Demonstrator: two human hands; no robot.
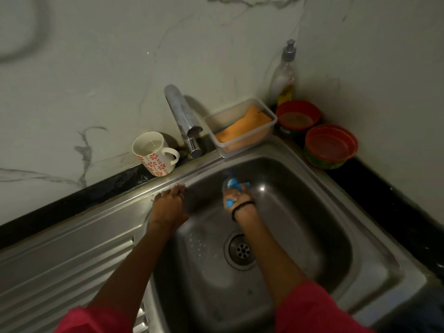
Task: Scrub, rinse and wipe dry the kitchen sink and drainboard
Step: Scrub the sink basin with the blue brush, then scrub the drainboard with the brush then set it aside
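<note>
Now the right hand (237, 200) is inside the sink (300, 212), its fingers curled around a blue scrubbing tool (234, 183) and pressing its head against the back wall of the basin, toward 12 o'clock from the drain (241, 250). What sort of tool it is I cannot tell exactly, because it is blurred; it seems to be a small plastic brush, so probably light and stiff, and slippery when wet. I judge the best hold is around its blue handle, close to the head, as the hand does it. The left hand (169, 206) rests with straight, relaxed fingers on the rim of the sink at about 10 o'clock from the drain, holding nothing, and seems to give support. The drainboard (60, 255) lies at 9 o'clock; its ribbed steel looks hard and smooth. An orange cloth (247, 127) in a clear tub (269, 111) at 1 o'clock looks soft and could serve for wiping dry.
</note>
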